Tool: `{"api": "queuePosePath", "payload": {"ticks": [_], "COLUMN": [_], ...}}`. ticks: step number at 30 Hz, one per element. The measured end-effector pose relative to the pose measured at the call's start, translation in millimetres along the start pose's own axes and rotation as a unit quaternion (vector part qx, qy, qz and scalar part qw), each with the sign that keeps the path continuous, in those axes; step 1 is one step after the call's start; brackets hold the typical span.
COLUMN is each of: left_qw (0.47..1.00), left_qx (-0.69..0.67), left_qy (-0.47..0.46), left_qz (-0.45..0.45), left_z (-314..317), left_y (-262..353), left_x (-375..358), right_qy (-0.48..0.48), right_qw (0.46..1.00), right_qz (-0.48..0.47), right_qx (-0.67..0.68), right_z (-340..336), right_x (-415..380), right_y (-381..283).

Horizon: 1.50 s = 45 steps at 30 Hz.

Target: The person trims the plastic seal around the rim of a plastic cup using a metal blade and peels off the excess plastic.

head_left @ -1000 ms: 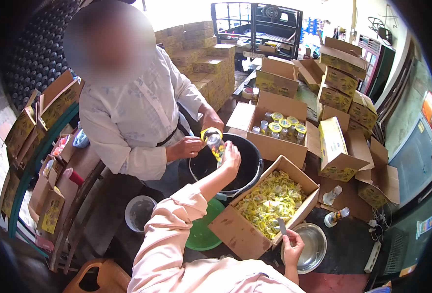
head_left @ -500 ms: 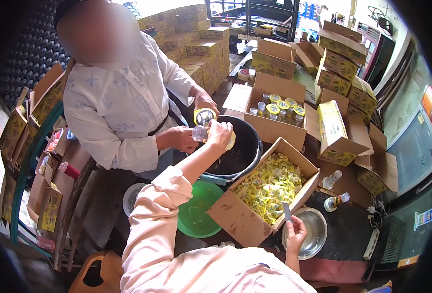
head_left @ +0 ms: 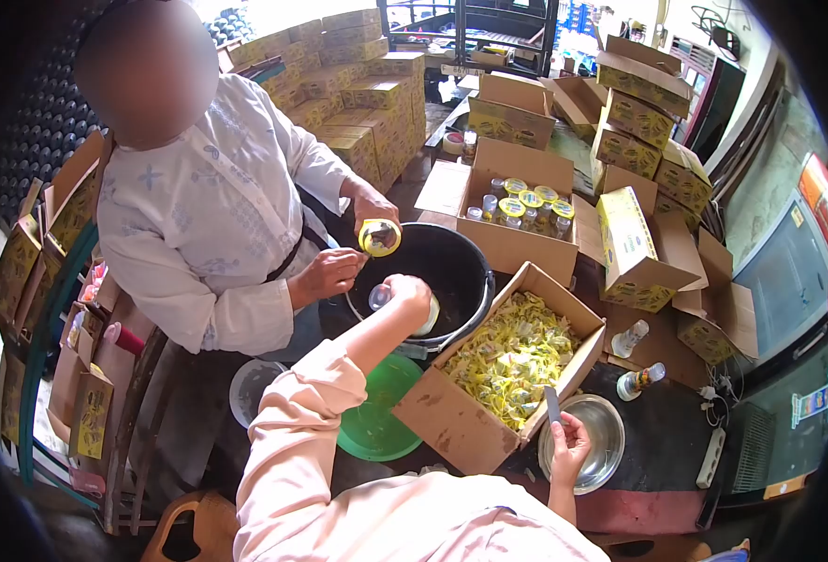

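Over the black bucket (head_left: 481, 258), my left hand (head_left: 408, 294) is closed round a bottle (head_left: 379, 297) whose clear end sticks out on the left; the rest is mostly behind my hand. A flat grey blade (head_left: 552, 405) stands upright in the fingers of my right hand (head_left: 569, 450), its handle end hidden. Below that hand is a steel bowl (head_left: 610, 440). An open carton (head_left: 461, 420) filled with yellow and white scraps (head_left: 507, 351) lies between my hands. Across the bucket, a co-worker's two hands hold a yellow-labelled bottle (head_left: 379, 238), seen end on.
A green basin (head_left: 376, 426) and a pale bucket (head_left: 250, 393) stand below my left arm. Two bottles (head_left: 630, 338) are right of the scraps carton. Behind it, another carton (head_left: 517, 246) holds several bottles. Stacked cartons (head_left: 376, 140) rise at the back; an orange chair (head_left: 189, 529) is at lower left.
My left hand has lowered with its bottle, away from the co-worker's hands and towards the bucket. The co-worker leans further left, still holding the other bottle. My right hand stays nearly still.
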<state>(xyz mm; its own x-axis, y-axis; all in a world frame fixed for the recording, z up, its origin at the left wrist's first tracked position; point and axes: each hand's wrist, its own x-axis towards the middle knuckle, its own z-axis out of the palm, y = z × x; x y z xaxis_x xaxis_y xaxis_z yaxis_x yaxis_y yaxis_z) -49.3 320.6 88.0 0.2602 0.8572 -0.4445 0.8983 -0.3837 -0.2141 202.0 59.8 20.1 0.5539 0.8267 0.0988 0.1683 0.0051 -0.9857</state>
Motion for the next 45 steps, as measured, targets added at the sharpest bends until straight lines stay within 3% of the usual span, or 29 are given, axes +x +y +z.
{"api": "queuePosePath", "payload": {"ticks": [1,2,3,5,6,7,9,12,15,17,19,21,23,25,26,27,29,31,33,35,36,37,39,42,43,45], "left_qw": [0.987,0.963,0.992,0.984,0.996,0.996,0.998,0.997,0.967,0.983,1.0,0.976,0.991,0.991,0.989,0.99,0.995,0.991,0.988,0.998,0.997,0.999,0.982,0.993,0.992,0.994], "left_qx": [-0.053,-0.017,0.008,0.058,0.025,-0.034,-0.021,-0.011,0.078,0.093,-0.003,0.079,0.064,-0.033,-0.014,0.05,0.041,-0.058,0.013,0.012,-0.017,-0.013,0.05,0.009,0.023,0.001], "left_qy": [0.145,0.268,0.122,-0.169,-0.086,0.08,-0.056,-0.067,-0.239,-0.15,-0.005,-0.198,-0.097,0.128,0.136,-0.081,-0.075,0.115,-0.142,-0.053,-0.07,-0.026,-0.178,-0.09,-0.116,-0.084], "left_qz": [-0.037,-0.022,-0.01,0.016,0.005,-0.001,-0.007,0.033,0.034,0.054,0.022,0.039,0.064,-0.005,0.051,0.103,0.055,0.033,0.056,0.045,0.022,0.025,0.041,0.078,0.054,0.071], "left_z": [20,29,21,-9,-2,9,-1,-5,21,-10,2,-3,-21,4,13,-11,-8,-4,-5,-7,-17,-4,-1,1,-3,2], "left_y": [-1,0,0,1,-3,-6,-5,-7,-10,-11,-14,-11,-16,-18,-21,-16,-14,-18,-18,-20,-19,-20,-18,-26,-21,-25], "left_x": [12,20,12,-6,3,4,9,-4,33,4,13,12,-7,12,19,-2,-3,-6,3,-5,-6,0,10,4,-4,-8], "right_qy": [0.003,0.004,0.005,0.002,0.002,0.003,0.007,0.006,0.011,0.015,0.02,0.023,0.022,0.019,0.02,0.022,0.02,0.02,0.025,0.027,0.028,0.033,0.033,0.015,0.02,0.016], "right_qw": [1.0,1.0,1.0,1.0,1.0,1.0,1.0,1.0,1.0,1.0,1.0,0.999,1.0,1.0,1.0,1.0,1.0,1.0,1.0,1.0,1.0,0.999,0.999,0.999,0.999,0.994], "right_qz": [0.001,0.004,0.007,0.01,0.008,0.005,0.003,0.006,0.015,0.012,0.012,0.011,0.008,0.007,0.007,0.006,0.004,-0.002,0.001,-0.001,0.001,-0.007,-0.004,0.027,0.028,0.074], "right_qx": [-0.001,-0.004,-0.006,0.002,0.006,0.011,0.014,0.016,0.021,0.022,0.02,0.018,0.008,0.006,0.011,0.018,0.02,0.017,0.014,-0.003,-0.013,-0.024,-0.013,0.042,0.037,0.079], "right_z": [0,-1,-2,-1,-2,-2,0,-6,-4,-5,-4,-1,-1,-2,-2,-2,-1,-2,-2,-5,-5,-5,-5,-2,-1,1], "right_x": [1,1,1,0,0,1,2,0,0,2,4,3,3,3,3,3,4,4,1,-2,2,2,-1,-8,-10,-23], "right_y": [0,1,1,-4,-7,-9,-8,-5,-3,-5,-6,-7,-10,-11,-9,-8,-10,-12,-11,-9,-7,-6,-3,5,17,32]}}
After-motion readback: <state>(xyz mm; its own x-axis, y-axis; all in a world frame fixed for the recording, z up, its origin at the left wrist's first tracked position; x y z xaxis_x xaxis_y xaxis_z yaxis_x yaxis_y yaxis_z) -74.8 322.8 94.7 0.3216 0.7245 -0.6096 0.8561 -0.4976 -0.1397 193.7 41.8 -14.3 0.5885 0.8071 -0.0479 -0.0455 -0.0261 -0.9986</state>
